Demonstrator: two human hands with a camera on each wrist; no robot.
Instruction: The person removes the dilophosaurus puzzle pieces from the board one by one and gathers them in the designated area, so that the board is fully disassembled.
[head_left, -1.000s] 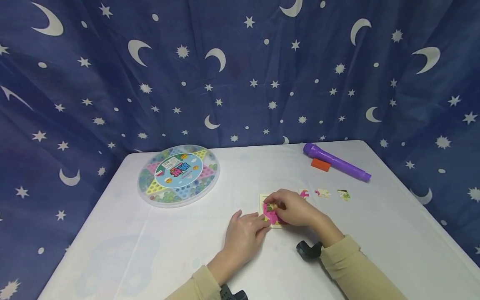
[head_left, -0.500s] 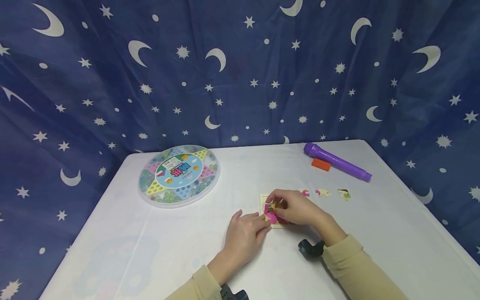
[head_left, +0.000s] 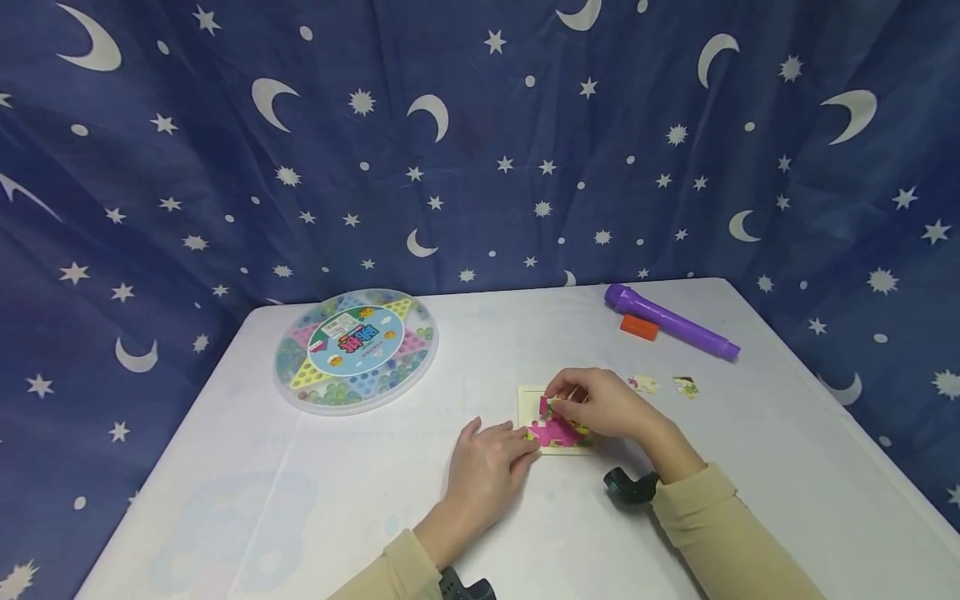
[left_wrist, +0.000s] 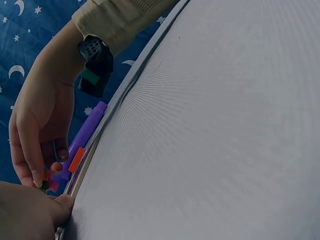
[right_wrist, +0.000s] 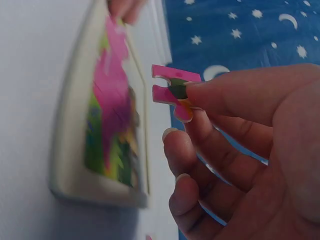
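Between thumb and fingertips, my right hand [head_left: 611,408] pinches a pink puzzle piece [right_wrist: 162,94] with a dark green patch. It holds the piece just above a small cream-framed jigsaw board [head_left: 529,398]. Joined pink pieces [head_left: 552,432] fill the lower part of that board. My left hand [head_left: 486,467] lies palm down on the table, its fingertips resting on the board's lower left corner. In the right wrist view, blurred left fingertips [right_wrist: 127,9] touch the board's end. My right hand hides part of the board.
Two loose puzzle pieces, one pale and pink [head_left: 643,383] and one green [head_left: 686,387], lie right of the board. Behind them are a purple toy microphone [head_left: 671,322] and an orange block [head_left: 639,327]. A round marble game box [head_left: 356,352] sits at the back left.
My right hand has lifted the pink piece up off the board and moved slightly right, uncovering more of the joined pieces. The left hand stays in place.
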